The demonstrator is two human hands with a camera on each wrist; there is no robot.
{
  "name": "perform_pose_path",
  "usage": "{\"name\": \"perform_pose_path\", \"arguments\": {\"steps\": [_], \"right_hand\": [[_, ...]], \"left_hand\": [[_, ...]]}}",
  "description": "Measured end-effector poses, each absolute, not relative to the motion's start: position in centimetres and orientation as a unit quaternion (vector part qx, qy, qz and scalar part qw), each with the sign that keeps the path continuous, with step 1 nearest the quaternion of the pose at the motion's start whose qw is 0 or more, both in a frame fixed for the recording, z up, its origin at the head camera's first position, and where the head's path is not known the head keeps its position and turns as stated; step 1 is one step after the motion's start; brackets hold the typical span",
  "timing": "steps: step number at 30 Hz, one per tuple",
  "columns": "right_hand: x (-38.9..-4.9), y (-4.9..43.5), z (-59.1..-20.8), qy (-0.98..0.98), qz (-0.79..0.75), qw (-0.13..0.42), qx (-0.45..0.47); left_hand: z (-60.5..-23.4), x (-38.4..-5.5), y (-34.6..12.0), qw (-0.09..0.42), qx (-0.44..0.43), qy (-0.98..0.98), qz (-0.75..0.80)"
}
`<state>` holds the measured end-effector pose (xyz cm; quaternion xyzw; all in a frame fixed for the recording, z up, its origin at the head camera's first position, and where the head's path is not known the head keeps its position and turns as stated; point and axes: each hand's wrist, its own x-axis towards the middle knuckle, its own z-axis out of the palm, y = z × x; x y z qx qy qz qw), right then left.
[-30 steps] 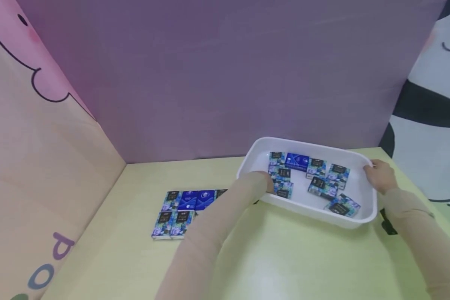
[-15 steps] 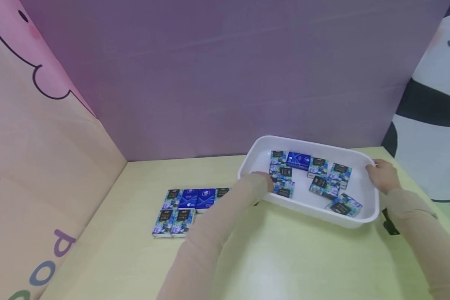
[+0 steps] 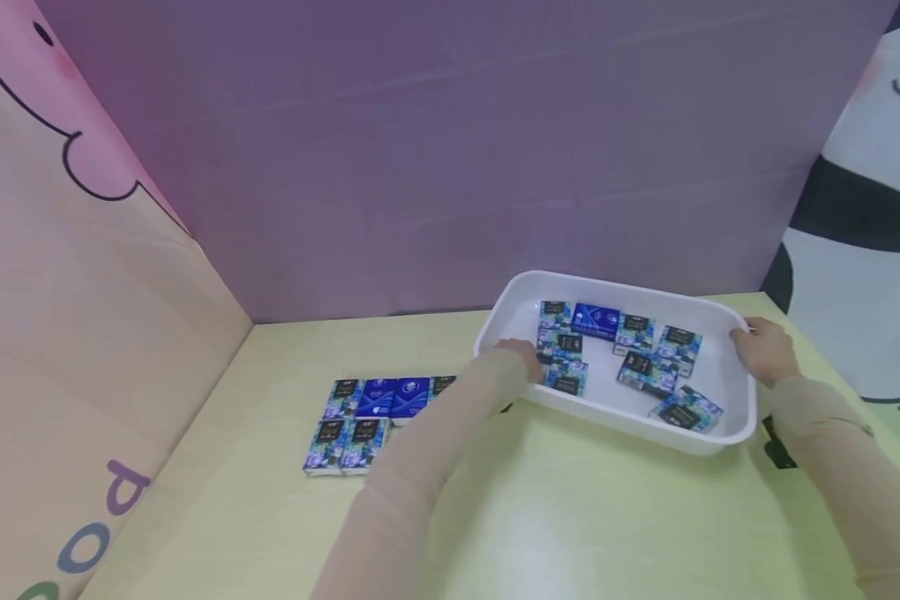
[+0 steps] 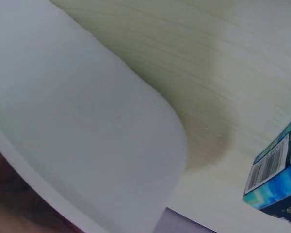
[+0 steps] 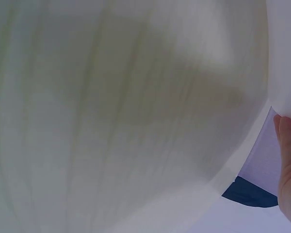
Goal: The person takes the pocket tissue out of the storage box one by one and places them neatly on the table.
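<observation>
A white plastic tray [image 3: 615, 425] is tilted toward the camera at the table's back right, apart from the surface at its near side. Inside lie several small flower-printed packs [image 3: 648, 372] and one plain blue pack [image 3: 595, 321]. My left hand [image 3: 523, 357] holds the tray's left end at the near corner; its fingertips are mostly hidden by the hand and sleeve. In the left wrist view, only part of that hand [image 4: 9, 204] shows behind the rim. At the tray's right end, my right hand [image 3: 767, 350] grips the rim, fingers partly hidden.
On the table [image 3: 255, 533], left of the tray, flower-printed packs [image 3: 326, 446] and blue packs [image 3: 411, 398] lie in two rows, partly behind my left sleeve. A dark item [image 3: 780, 452] sits beside my right sleeve. A purple wall [image 3: 450, 167] stands behind the table.
My left hand has shifted slightly left along the tray's corner. The tray, the packs and my right hand look practically unmoved.
</observation>
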<state>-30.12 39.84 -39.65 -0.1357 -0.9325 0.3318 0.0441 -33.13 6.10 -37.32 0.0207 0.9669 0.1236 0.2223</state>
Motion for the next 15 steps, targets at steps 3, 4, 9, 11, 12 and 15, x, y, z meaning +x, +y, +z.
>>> {"name": "perform_pose_path", "arguments": {"steps": [3,4,9,11,12,15], "right_hand": [[-30.1,39.8,-39.7,-0.933,0.333,0.043,-0.132],[-30.1,39.8,-39.7,-0.933,0.333,0.043,-0.129],[-30.0,39.9,-39.7,-0.935,0.329,0.044,-0.124],[-30.0,39.9,-39.7,-0.936,0.326,0.044,-0.125],[-30.0,40.0,-39.7,-0.936,0.326,0.042,-0.126],[-30.0,40.0,-39.8,-0.935,0.329,0.038,-0.127]], "left_hand": [[-37.6,-33.6,5.5,0.222,0.042,0.966,0.125],[-37.6,-33.6,5.2,0.219,0.053,0.966,0.124],[-36.9,-33.6,4.3,0.186,0.131,0.968,0.108],[-36.7,-33.7,4.1,0.171,0.165,0.967,0.096],[-36.6,-33.7,3.9,0.164,0.182,0.965,0.091],[-36.0,-33.7,3.7,0.141,0.229,0.961,0.063]]}}
